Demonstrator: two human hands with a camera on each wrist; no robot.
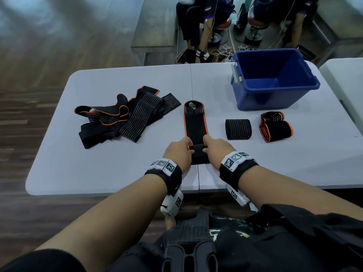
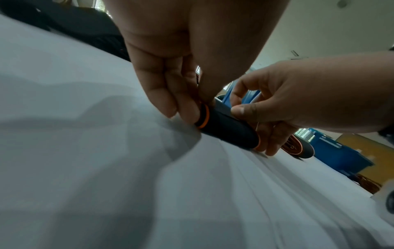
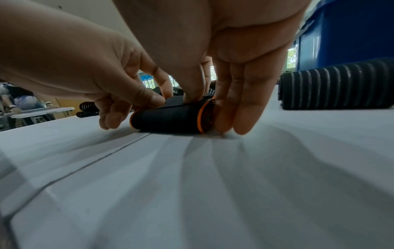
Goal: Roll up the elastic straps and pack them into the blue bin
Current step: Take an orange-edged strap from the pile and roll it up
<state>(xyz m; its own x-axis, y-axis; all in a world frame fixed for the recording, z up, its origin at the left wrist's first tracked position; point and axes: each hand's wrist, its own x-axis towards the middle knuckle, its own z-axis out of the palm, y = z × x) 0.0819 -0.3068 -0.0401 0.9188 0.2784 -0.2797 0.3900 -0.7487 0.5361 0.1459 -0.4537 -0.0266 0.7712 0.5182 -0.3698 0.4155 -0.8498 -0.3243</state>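
A: What are the hands doing, at the lower middle of the head view?

B: The left hand (image 1: pixel 179 152) and the right hand (image 1: pixel 217 149) each pinch one end of a small roll (image 1: pixel 198 151) formed at the near end of a black elastic strap (image 1: pixel 196 122). In the wrist views the thumbs lie on top of the roll and the fingers (image 3: pixel 238 104) close off its ends.

A: What does the strap look like?

B: Flat woven black webbing, edged in orange. The unrolled part lies straight up the pale grey desk (image 1: pixel 98 163) toward the frame's centre, where its far end is rounded and shows thin white ribs. The roll itself is a tight, smooth cylinder with orange rings at both ends.

A: And the other straps?

B: At centre left of the head view lies a loose pile of straps (image 1: pixel 125 114), crumpled and overlapping, some ribbed with fine white lines, some orange-trimmed. Right of the hands sits a finished ribbed roll (image 1: pixel 238 129), stubby and barrel-shaped. Just beside it, further right, an orange-edged roll (image 1: pixel 276 126) lies slacker, its coils showing.

A: Where is the blue bin?

B: The blue bin (image 1: pixel 275 99) stands in the upper right, a smooth hard plastic box, rectangular with sloping walls and a grey latch on its left rim. It is just above the two finished rolls.
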